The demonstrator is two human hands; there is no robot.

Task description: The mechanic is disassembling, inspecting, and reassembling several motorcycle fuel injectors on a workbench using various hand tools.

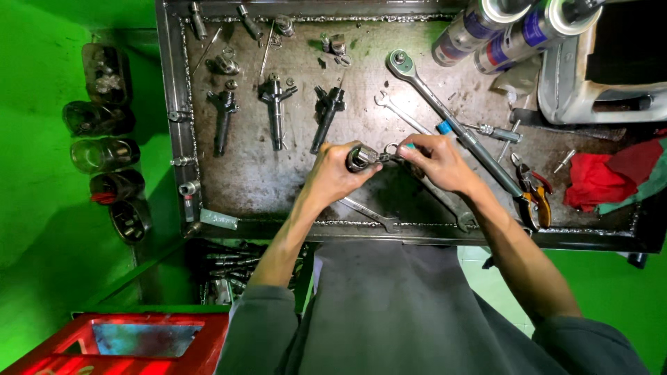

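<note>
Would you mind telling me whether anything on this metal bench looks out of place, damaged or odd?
Nothing looks damaged or spilled. The worn steel bench top is stained, and tools lie loosely across it: the long chrome ratchet wrench runs diagonally, and the crumpled red rag sits bunched at the right edge. Both hands hold a small metal cylindrical part.

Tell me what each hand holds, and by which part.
Left hand grips a metal cylinder by its body. Right hand holds a wrench by its handle.
</note>
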